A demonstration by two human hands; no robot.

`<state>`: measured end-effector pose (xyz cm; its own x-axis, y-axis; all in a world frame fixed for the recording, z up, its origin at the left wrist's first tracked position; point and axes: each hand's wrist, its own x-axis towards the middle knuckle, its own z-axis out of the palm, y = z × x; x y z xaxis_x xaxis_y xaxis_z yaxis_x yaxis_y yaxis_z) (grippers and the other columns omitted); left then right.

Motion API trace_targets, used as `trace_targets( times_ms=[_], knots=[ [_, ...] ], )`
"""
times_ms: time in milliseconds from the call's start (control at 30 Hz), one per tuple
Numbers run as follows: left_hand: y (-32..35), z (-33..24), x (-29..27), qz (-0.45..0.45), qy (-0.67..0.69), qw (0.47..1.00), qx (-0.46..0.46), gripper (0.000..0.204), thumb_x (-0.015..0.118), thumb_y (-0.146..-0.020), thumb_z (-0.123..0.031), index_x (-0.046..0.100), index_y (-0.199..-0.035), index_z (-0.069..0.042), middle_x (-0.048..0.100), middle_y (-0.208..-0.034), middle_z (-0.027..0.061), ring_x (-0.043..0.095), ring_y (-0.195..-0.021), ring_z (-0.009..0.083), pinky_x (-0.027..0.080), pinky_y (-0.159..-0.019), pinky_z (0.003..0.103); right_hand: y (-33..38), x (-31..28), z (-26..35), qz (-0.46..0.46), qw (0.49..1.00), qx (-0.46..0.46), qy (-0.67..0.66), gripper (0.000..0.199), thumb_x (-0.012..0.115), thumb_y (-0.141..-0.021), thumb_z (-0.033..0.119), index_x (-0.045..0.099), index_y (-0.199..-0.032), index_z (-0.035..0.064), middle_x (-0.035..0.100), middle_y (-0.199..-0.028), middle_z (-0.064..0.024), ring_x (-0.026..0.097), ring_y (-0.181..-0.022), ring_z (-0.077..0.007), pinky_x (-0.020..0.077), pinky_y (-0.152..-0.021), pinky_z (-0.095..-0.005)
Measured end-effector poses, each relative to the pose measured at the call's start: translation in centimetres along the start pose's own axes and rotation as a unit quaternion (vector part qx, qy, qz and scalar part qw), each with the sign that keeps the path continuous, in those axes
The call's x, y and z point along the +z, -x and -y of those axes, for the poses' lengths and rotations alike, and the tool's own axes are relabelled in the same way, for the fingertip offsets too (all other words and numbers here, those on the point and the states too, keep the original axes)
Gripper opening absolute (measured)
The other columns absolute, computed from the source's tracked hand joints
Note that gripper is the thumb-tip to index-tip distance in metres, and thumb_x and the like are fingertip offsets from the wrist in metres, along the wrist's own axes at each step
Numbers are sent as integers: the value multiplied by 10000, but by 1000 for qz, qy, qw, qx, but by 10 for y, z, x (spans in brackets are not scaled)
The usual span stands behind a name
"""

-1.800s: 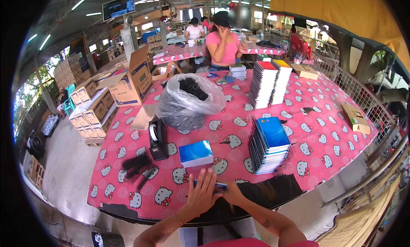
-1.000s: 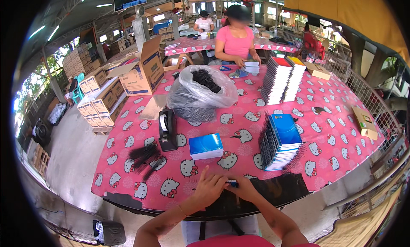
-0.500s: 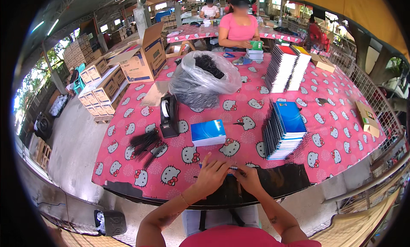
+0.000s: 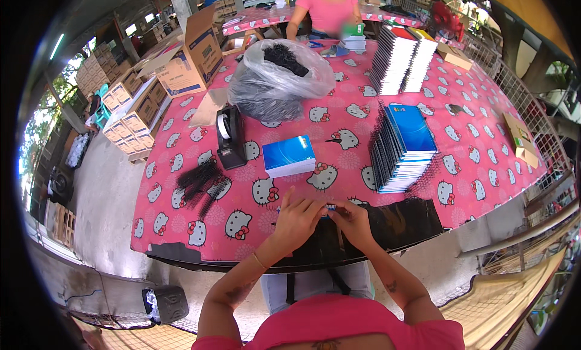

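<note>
At the near edge of the table, a small blue notebook, mostly hidden, is held between two hands. It is covered by the bent fingers of the left hand; how firmly it is gripped there cannot be told. Its right end is pinched between the closed thumb and fingers of the right hand. A black sheet is spread along the near edge, under the hands. Toward the near left corner, loose black coils are heaped. Farther in, a stack of blue-covered pads is seen, with a black tape dispenser on its left and a stack of coil-bound blue notebooks on its right. Beyond these, a clear bag is filled with black coils, and tall notebook stacks are stood toward the far edge, near which a co-worker in pink is seen.
</note>
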<state>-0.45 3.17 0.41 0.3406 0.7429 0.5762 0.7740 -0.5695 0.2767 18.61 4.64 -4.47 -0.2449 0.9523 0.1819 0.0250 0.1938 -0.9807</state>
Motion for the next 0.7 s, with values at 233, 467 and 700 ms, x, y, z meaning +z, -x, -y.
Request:
trace_targets(
  times_ms=[233, 467, 700],
  knots=[
    [-2, -3, -2, -10, 11, 1000, -2, 159, 685, -919, -165, 670, -1061, -95, 688, -889, 43, 670, -842, 229, 348, -1104, 520, -2, -8, 4, 24, 998, 10, -62, 272, 680, -944, 43, 681, -1213, 3, 706, -1031, -59, 616, -871, -63, 520, -741, -224],
    [-4, -1, -3, -5, -5, 1000, 9, 105, 688, -904, -132, 662, -996, -87, 653, -862, 51, 639, -827, 256, 424, -929, 459, -30, -42, 21, 153, 984, 92, 14, 208, 682, -960, 116, 718, -1122, -9, 722, -930, -48, 625, -859, -65, 525, -759, -249],
    [-10, -1, -6, 0, 26, 1000, 17, 131, 698, -880, -131, 655, -990, -73, 626, -848, 77, 616, -810, 290, 439, -767, 403, -45, -48, 18, 182, 982, -1, 52, 189, 726, -917, 138, 708, -1033, -9, 709, -876, -58, 657, -812, -103, 543, -740, -273]
  ],
)
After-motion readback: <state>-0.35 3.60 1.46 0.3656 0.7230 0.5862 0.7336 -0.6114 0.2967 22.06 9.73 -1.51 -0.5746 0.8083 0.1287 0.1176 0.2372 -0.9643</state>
